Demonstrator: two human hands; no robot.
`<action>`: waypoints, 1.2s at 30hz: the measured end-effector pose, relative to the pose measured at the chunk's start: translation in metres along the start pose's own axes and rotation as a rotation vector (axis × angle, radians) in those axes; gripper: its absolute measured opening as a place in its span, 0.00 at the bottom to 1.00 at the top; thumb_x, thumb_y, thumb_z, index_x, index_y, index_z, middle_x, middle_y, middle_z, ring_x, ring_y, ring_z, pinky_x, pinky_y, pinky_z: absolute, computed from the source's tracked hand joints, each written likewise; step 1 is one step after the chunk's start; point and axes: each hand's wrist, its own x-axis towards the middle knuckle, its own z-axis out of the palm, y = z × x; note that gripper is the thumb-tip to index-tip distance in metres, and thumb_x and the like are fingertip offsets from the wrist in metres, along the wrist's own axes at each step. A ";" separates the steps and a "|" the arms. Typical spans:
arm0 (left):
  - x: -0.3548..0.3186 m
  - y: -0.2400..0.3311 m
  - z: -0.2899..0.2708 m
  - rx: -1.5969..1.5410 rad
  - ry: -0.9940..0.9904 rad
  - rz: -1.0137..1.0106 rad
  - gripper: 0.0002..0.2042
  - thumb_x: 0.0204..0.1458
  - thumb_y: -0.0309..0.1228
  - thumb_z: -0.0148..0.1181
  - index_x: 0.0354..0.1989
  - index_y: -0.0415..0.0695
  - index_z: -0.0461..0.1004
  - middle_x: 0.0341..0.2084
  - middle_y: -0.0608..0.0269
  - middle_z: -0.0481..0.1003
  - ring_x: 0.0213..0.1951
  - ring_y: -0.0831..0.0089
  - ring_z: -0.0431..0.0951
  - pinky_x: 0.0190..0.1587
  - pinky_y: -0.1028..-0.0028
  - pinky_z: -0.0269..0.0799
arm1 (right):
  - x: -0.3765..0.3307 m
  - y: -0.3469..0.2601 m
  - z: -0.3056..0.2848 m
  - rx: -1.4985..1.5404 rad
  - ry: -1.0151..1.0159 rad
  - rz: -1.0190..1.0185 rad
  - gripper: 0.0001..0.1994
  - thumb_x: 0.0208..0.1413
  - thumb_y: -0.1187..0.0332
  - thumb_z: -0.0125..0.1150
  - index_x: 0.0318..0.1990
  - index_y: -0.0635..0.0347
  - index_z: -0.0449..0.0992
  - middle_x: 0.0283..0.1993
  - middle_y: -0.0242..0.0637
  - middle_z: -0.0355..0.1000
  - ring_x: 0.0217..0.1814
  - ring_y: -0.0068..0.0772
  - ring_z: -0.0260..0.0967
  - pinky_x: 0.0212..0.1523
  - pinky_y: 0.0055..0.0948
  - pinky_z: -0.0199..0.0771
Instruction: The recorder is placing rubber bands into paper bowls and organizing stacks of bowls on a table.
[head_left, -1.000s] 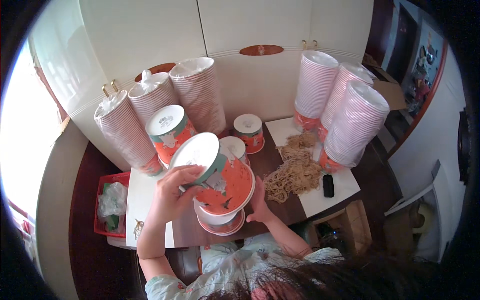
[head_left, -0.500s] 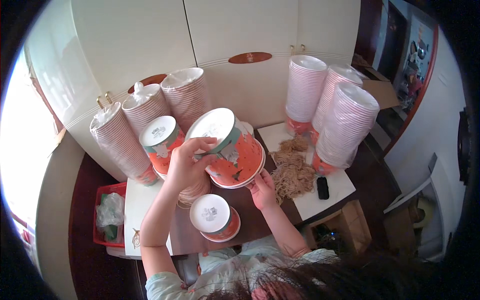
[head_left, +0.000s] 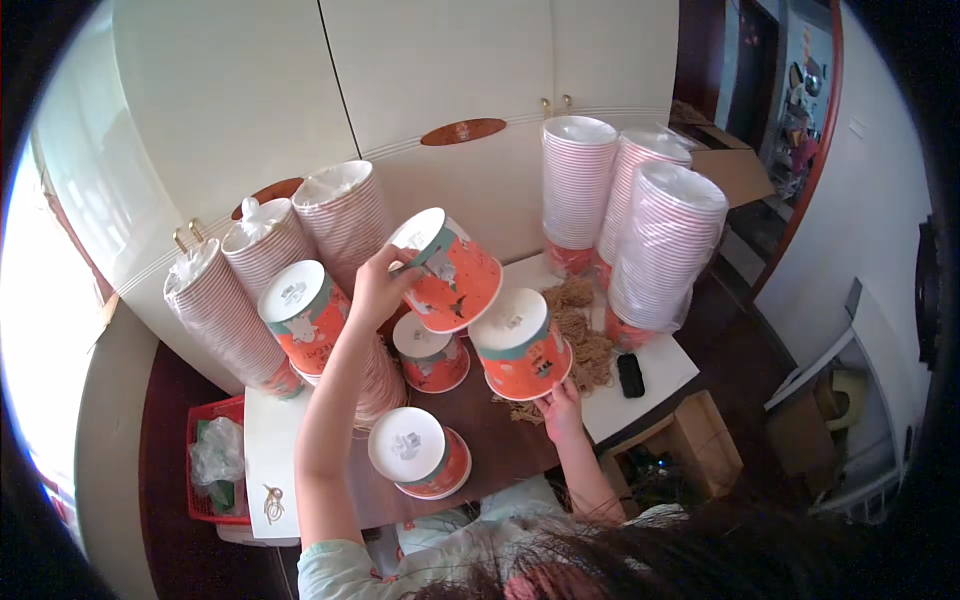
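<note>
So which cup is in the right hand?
The lower raised cup: the right hand holds it by the rim, while the left hand holds the higher cup.

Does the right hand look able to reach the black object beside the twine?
Probably yes: nothing seems to stand between the right hand and the black object, though the orange tub it holds may hinder grasping.

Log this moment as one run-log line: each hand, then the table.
left hand: holds tilted cup | right hand: holds second cup by rim | table: more cups, brown strands, wrapped stacks
</note>
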 end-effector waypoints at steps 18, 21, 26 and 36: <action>-0.043 -0.055 0.028 0.576 -0.001 0.247 0.11 0.38 0.26 0.56 0.33 0.43 0.72 0.38 0.56 0.71 0.46 0.56 0.67 0.50 0.60 0.60 | 0.036 -0.039 0.095 0.252 -0.315 -0.036 0.15 0.57 0.67 0.46 0.52 0.55 0.60 0.51 0.33 0.63 0.50 0.28 0.63 0.50 0.31 0.68; -0.086 -0.019 0.013 0.477 -0.045 0.241 0.11 0.39 0.29 0.59 0.33 0.42 0.72 0.39 0.53 0.70 0.46 0.55 0.67 0.49 0.61 0.62 | 0.065 -0.042 0.128 0.238 -0.455 -0.057 0.12 0.57 0.67 0.46 0.48 0.55 0.62 0.47 0.32 0.66 0.47 0.27 0.65 0.47 0.28 0.70; -0.169 0.008 -0.033 0.366 0.045 0.064 0.08 0.38 0.25 0.61 0.29 0.40 0.72 0.38 0.53 0.70 0.45 0.56 0.69 0.46 0.64 0.65 | 0.096 -0.036 0.128 0.271 -0.398 -0.116 0.11 0.56 0.67 0.47 0.46 0.55 0.63 0.44 0.32 0.67 0.45 0.27 0.66 0.46 0.28 0.71; -0.371 -0.071 -0.076 0.150 0.571 -0.513 0.02 0.44 0.22 0.55 0.27 0.36 0.71 0.27 0.60 0.72 0.32 0.73 0.72 0.35 0.77 0.67 | 0.103 0.032 0.023 0.122 0.049 -0.146 0.11 0.59 0.67 0.43 0.49 0.54 0.60 0.50 0.33 0.63 0.51 0.32 0.62 0.53 0.39 0.63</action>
